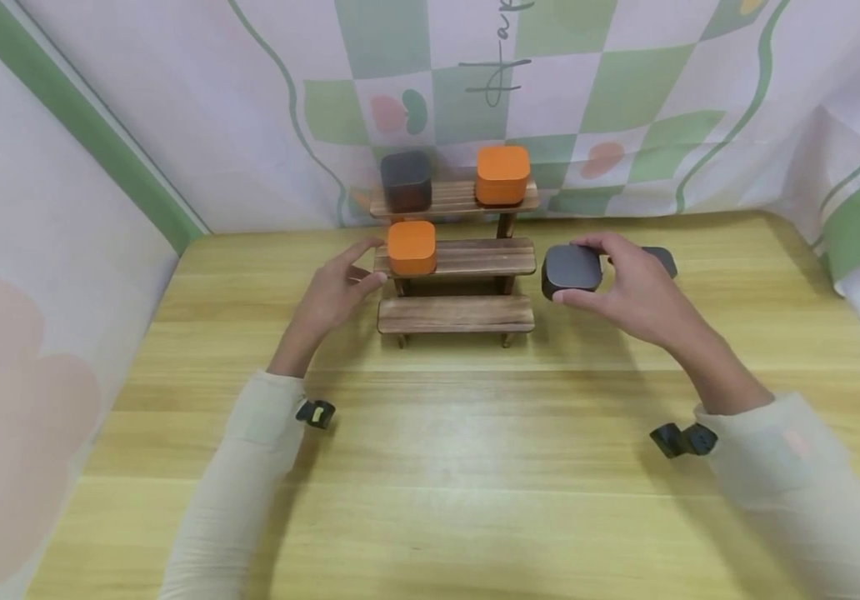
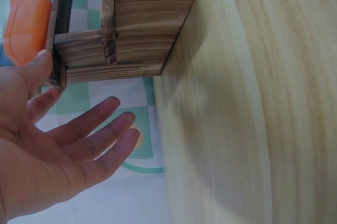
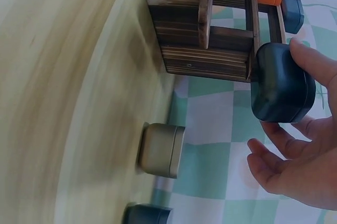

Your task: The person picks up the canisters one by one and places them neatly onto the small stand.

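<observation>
My right hand [image 1: 636,287] grips a black rounded box [image 1: 572,268] between thumb and fingers, just right of a three-tier wooden stand [image 1: 456,315]. In the right wrist view the held box [image 3: 281,84] overlaps the stand's end. At the middle tier's left end is my left hand [image 1: 331,292], thumb and forefinger spread right at the shelf's corners beside an orange box [image 1: 412,247]. Its other fingers [image 2: 100,140] reach out loosely, holding nothing. On the top tier sit a dark box [image 1: 407,181] at left and another orange box [image 1: 502,175] at right.
Partly behind the right hand, a dark box [image 1: 660,261] sits on the wooden table [image 1: 430,467]. The right wrist view also shows a beige-gold box [image 3: 160,150] there. A patterned cloth [image 1: 467,100] hangs behind the stand, with another cloth at the left.
</observation>
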`<state>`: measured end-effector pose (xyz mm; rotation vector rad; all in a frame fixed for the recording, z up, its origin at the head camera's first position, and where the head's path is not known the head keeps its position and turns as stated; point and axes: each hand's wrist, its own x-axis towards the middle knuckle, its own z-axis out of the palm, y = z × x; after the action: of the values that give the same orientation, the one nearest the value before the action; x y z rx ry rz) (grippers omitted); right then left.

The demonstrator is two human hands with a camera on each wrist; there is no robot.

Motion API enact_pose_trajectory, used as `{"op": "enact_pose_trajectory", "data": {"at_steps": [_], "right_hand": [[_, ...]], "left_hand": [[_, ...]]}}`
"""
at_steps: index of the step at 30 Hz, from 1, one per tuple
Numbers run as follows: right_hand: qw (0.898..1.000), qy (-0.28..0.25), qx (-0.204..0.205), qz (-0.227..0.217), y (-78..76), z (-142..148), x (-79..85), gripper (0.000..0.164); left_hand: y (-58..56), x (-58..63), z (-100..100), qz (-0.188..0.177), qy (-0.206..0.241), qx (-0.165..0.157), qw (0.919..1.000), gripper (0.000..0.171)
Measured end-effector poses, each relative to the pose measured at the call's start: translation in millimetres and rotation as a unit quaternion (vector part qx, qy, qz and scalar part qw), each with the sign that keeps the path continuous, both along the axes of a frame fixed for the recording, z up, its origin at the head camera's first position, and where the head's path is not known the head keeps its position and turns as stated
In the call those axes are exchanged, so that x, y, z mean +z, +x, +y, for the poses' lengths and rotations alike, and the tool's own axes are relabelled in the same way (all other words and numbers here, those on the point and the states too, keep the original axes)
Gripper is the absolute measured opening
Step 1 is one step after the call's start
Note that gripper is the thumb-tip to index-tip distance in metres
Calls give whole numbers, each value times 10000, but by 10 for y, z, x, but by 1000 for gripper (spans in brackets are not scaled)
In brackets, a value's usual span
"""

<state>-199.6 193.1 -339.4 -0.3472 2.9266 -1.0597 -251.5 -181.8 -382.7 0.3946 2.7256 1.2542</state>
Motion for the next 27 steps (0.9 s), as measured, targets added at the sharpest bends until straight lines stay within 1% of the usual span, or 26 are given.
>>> {"op": "enact_pose_trajectory", "data": {"at_steps": [5, 14, 20, 27], "right_hand": [[10000, -7, -27, -36, -26, -58, 43, 78], [10000, 18, -73, -29, -63, -131, 100, 79], [10000, 21, -12, -30, -95, -210, 130, 80], [9999, -78, 51, 74, -140, -331, 173, 78]], "left_hand": [[9, -3, -7, 22, 31, 4, 10000, 54], [-11, -29, -7, 25, 61, 41, 10000, 54], [-2, -20, -6, 52, 78, -1, 10000, 55], [6, -15, -6, 60, 76, -19, 10000, 55]]}}
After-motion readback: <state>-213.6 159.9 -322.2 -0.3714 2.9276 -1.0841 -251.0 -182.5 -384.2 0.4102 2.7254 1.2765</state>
